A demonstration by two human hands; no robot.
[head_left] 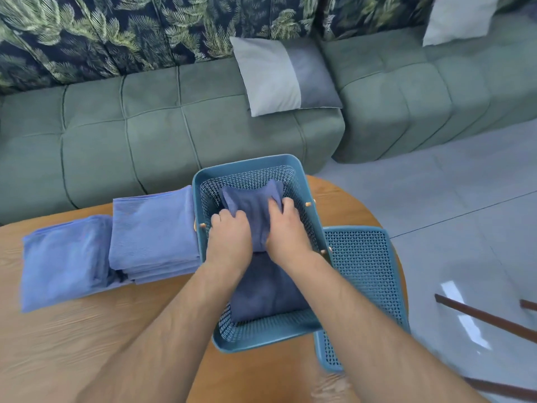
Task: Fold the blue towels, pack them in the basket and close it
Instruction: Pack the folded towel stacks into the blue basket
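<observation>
A teal perforated basket (247, 167) stands on the round wooden table. Both of my hands are inside it, gripping a folded blue towel (252, 207) by its two sides: my left hand (231, 237) on its left edge, my right hand (286, 228) on its right edge. Another folded blue towel (267, 289) lies on the basket's floor nearer me. Left of the basket sits a stack of folded blue towels (154, 231), and further left a single folded blue towel (64, 263). The basket's teal lid (366, 271) lies flat to the right.
The wooden table (87, 338) ends close behind the basket, where a green sofa (145, 132) with a grey cushion (284, 74) stands. Grey tiled floor (450, 199) lies to the right, with dark chair legs (482, 318) at the lower right.
</observation>
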